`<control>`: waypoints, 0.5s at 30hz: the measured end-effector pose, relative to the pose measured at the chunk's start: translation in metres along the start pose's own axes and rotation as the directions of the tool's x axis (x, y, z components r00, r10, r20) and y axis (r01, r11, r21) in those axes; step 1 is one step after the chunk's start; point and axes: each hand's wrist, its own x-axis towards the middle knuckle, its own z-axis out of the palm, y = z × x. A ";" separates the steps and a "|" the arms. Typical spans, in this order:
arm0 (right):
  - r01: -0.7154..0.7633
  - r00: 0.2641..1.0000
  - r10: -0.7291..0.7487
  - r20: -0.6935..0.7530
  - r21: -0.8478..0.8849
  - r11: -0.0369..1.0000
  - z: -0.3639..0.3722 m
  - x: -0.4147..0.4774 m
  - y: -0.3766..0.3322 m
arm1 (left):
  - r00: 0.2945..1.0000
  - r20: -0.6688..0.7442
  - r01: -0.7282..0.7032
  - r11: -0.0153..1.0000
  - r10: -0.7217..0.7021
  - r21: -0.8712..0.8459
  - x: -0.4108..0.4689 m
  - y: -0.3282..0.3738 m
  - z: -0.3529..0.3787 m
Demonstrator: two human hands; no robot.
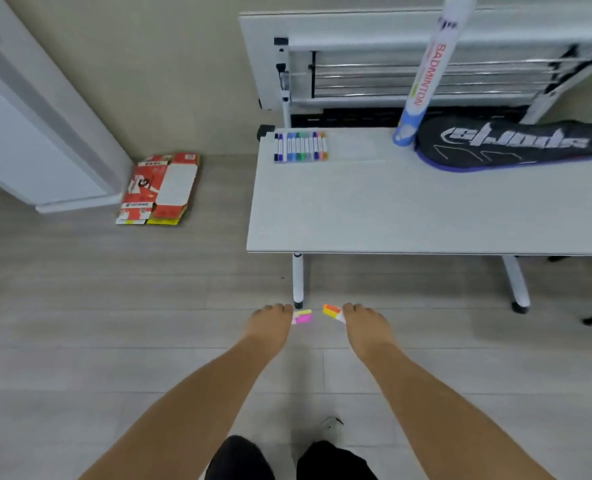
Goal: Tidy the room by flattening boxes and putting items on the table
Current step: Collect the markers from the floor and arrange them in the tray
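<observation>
Both arms out low, in front of the surface [409, 209]. My left hand [270, 325] fingers clamped on pink-yellow sticky tabs [302, 317], right hand [365, 327] fingers clamped on orange-yellow sticky tabs [332, 311]. Flattened red box [159, 188] on floor, far left. Markers [300, 147] on surface's far left.

Single head-mounted wide-angle view, looking forward and steeply down from standing height. The lower frame covers both forearms and the floor [80, 306]; the table [426, 209] occupies the upper right at moderate range, and the wall [149, 81] lies farthest. Straight edges bow near the frame borders. No second view overlaps
</observation>
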 end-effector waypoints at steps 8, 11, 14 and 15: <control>-0.034 0.995 0.031 -0.093 -0.036 0.999 -0.073 0.036 0.068 | 0.987 -0.110 -0.109 0.990 0.119 0.094 0.053 0.027 -0.084; -0.026 0.996 0.021 -0.083 -0.058 0.998 -0.091 0.059 0.083 | 0.982 -0.126 -0.123 0.985 0.139 0.124 0.083 0.025 -0.103; -0.006 0.997 -0.001 -0.073 -0.093 0.996 -0.107 0.094 0.095 | 0.979 -0.121 -0.144 0.980 0.161 0.139 0.120 0.021 -0.121; -0.004 0.998 -0.003 -0.060 -0.102 0.995 -0.112 0.108 0.098 | 0.979 -0.116 -0.153 0.978 0.170 0.144 0.135 0.018 -0.125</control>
